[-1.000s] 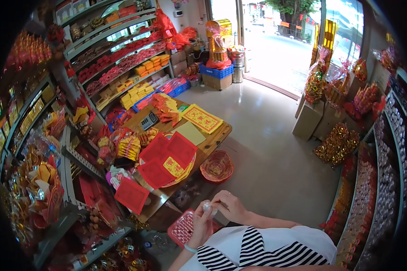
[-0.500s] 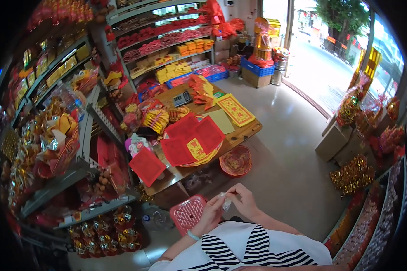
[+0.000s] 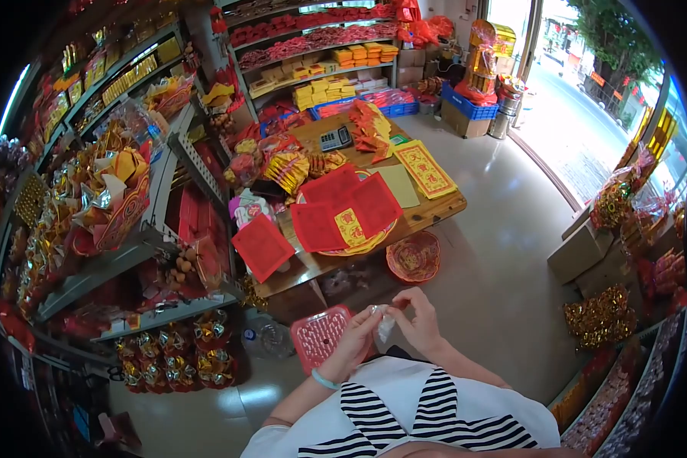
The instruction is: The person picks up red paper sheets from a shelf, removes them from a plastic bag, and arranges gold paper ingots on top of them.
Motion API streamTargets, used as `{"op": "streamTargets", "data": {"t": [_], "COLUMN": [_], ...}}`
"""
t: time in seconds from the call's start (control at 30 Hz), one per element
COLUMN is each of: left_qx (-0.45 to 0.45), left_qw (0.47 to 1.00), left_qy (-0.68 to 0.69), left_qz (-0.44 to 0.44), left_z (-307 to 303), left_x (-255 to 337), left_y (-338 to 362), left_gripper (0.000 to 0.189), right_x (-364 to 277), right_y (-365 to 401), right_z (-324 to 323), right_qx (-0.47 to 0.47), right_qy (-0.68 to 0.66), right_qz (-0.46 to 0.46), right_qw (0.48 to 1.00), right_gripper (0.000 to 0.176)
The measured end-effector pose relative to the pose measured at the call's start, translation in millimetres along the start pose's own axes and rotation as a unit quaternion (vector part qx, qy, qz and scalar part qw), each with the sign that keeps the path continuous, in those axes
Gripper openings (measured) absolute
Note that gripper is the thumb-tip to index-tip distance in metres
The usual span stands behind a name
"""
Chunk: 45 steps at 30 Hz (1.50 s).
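Both hands meet in front of my body, just above the striped shirt front. My left hand [image 3: 358, 336], with a pale green bangle on its wrist, pinches a small crinkled clear plastic bag [image 3: 385, 330]. The fingers of my right hand [image 3: 418, 320] are closed on the bag's top edge from the other side. What the bag holds is too small to make out. Just left of and below my left hand is a red plastic stool [image 3: 320, 339] with a perforated seat.
A wooden table [image 3: 431, 217] carries red sheets [image 3: 324, 224], yellow printed paper [image 3: 424, 169] and a calculator [image 3: 336, 138]. A red patterned basket [image 3: 413, 257] stands on the floor by it. Metal shelving [image 3: 149, 252] is at the left, cardboard boxes [image 3: 580, 252] at the right.
The view has shifted, so the table and shelves appear further right and slightly lower. My hands remain together at the plastic bag, which hangs a little more visibly below the fingers.
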<state>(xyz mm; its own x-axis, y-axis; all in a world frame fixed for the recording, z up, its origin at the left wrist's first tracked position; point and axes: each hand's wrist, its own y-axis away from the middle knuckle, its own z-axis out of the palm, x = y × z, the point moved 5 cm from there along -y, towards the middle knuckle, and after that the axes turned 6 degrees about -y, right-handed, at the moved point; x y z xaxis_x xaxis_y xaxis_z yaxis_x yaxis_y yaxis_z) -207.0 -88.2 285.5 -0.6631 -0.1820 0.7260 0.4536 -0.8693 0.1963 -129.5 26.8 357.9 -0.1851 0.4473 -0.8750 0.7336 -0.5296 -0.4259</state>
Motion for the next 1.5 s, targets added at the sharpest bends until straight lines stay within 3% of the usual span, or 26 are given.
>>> {"op": "streamTargets", "data": {"t": [0.03,0.17,0.33,0.53,0.67,0.83,1.0,1.07,1.1,1.17,1.37,1.5], "left_qx": [0.003,0.04,0.039,0.115,0.179,0.23,0.258,0.276,0.28,0.285,0.354,0.403], "left_qw": [1.0,0.998,0.998,0.992,0.976,0.961,0.957,0.953,0.952,0.95,0.934,0.911], "left_qy": [0.002,0.04,0.045,0.027,0.004,-0.049,0.044,0.067,0.085,0.119,0.055,0.085], "left_qz": [0.003,0.028,0.02,0.043,0.121,0.144,0.122,0.103,0.086,0.051,0.016,0.003], "left_z": [1,7,8,13,11,15,27,28,28,27,-19,-49], "left_x": [0,3,0,-12,-17,-23,-33,-32,-33,-43,-71,-59], "left_y": [-1,-1,-2,-5,-10,-13,-17,-18,-18,-10,19,39], "left_gripper": [0.025,0.026,0.025,0.028,0.033,0.037,0.035,0.035,0.034,0.034,0.033,0.031], "right_x": [1,-9,-6,11,24,34,51,68,75,102,166,233], "right_y": [-3,-7,-12,-16,-20,-21,-26,-23,-16,4,30,32], "right_z": [0,2,-1,-9,-17,-20,-17,-13,-9,0,39,50], "right_qx": [-0.004,-0.072,-0.102,-0.148,-0.2,-0.23,-0.274,-0.291,-0.303,-0.213,-0.298,-0.283], "right_qy": [-0.001,0.091,0.115,0.034,-0.003,-0.001,-0.058,-0.127,-0.129,-0.277,-0.287,-0.151], "right_qz": [0.0,-0.157,-0.198,-0.182,-0.085,-0.034,-0.056,0.116,0.131,0.242,0.286,0.416], "right_qw": [1.0,0.981,0.968,0.972,0.976,0.973,0.958,0.941,0.935,0.905,0.865,0.851], "right_gripper": [0.01,0.015,0.018,0.017,0.015,0.014,0.013,0.01,0.01,0.008,0.005,0.005]}}
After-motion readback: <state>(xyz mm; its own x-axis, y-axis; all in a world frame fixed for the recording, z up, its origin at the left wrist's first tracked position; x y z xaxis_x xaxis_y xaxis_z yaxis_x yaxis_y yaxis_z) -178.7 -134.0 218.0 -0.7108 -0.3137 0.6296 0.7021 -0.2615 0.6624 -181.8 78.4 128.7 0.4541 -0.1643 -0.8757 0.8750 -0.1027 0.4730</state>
